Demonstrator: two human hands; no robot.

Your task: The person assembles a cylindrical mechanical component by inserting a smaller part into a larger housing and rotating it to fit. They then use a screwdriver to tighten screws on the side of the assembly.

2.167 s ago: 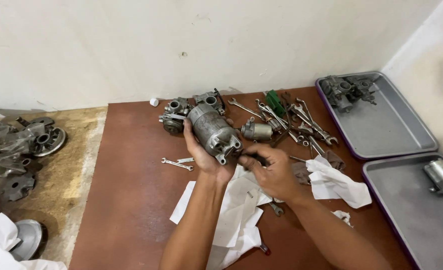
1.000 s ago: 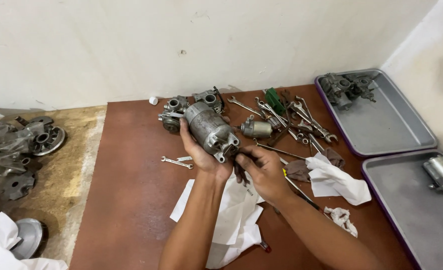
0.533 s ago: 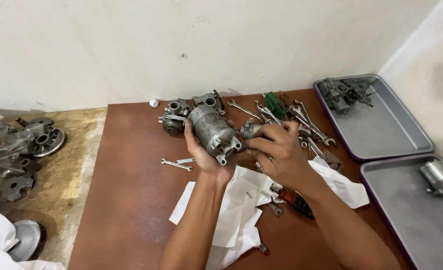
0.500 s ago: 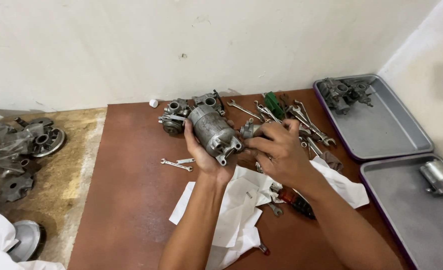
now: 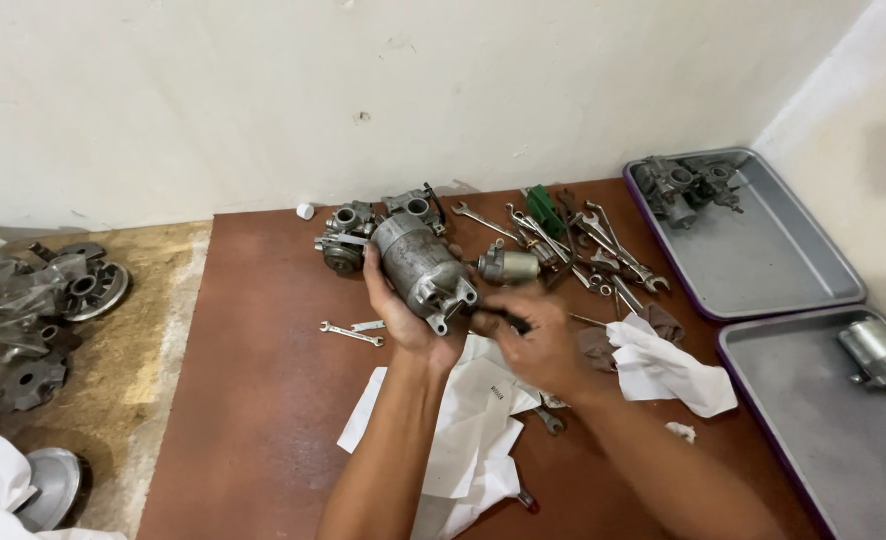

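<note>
My left hand (image 5: 403, 315) grips a grey metal starter motor (image 5: 421, 265), a cylinder with a mounting flange, and holds it tilted above the brown mat (image 5: 253, 400). My right hand (image 5: 538, 340) is closed around a dark-handled tool (image 5: 498, 318), apparently a screwdriver, whose tip meets the motor's flange end. The hand is blurred by motion. White paper sheets (image 5: 463, 430) lie under both forearms.
Carburettors (image 5: 348, 235) and a small motor (image 5: 508, 265) lie behind the hands. Several wrenches (image 5: 593, 240) spread to the right, a small wrench (image 5: 348, 333) to the left. A white rag (image 5: 668, 365), two grey trays (image 5: 763, 270) (image 5: 813, 430) and engine parts (image 5: 33, 300) surround the mat.
My right hand reached toward the tools behind the motor, then came back to the motor's flange end with a dark-handled tool in its grip. The left hand kept holding the motor.
</note>
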